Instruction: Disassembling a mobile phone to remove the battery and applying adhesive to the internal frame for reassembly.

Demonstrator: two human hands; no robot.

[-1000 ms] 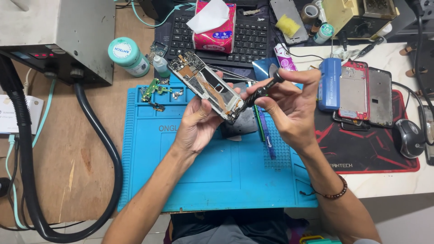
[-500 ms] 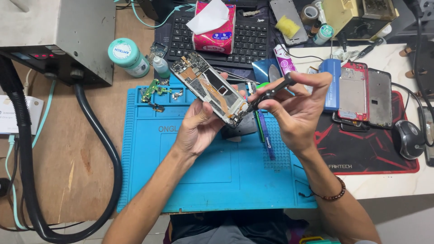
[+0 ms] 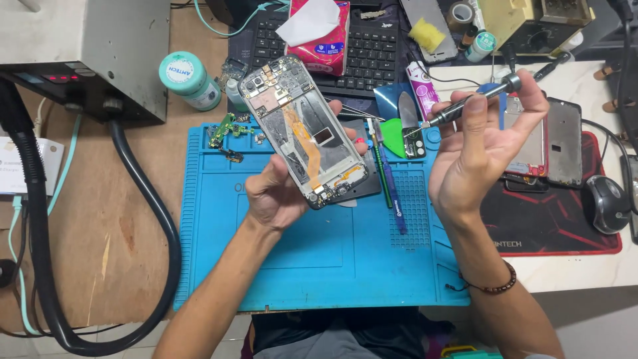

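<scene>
Hot-air station [image 3: 83, 50]: we see a large grey box well beyond and to the left of our left hand, with a thick black hose [image 3: 143, 219] looping down past the left forearm.
Work mat [image 3: 292, 266]: blue silicone mat, directly beneath both hands and forearms.
Keyboard [image 3: 372, 60]: black, beyond both hands, with a red tissue box [image 3: 319, 30] standing on it.
Opened phone [image 3: 302, 129]: back cover off, held tilted above the mat, camera end pointing away from us. The frame, an orange flex cable and small boards are exposed.
Left hand [image 3: 279, 193]: closed around the lower end of the opened phone, gripping it from underneath, thumb on the near edge.
Right hand [image 3: 475, 143]: palm up, fingers curled around a slim dark screwdriver [image 3: 468, 106], well apart from the phone. Its tip points left toward a small camera module [image 3: 413, 141] lying on the mat.
Spare phone bodies [image 3: 545, 139]: just beyond the right hand, on a red-and-black pad.
Loose parts [image 3: 229, 133]: small green boards on the mat, beyond the left hand.
Progress: we judge the disassembly well advanced. The cover is off and parts are laid out, while the flex cable and main board remain in the frame.
</scene>
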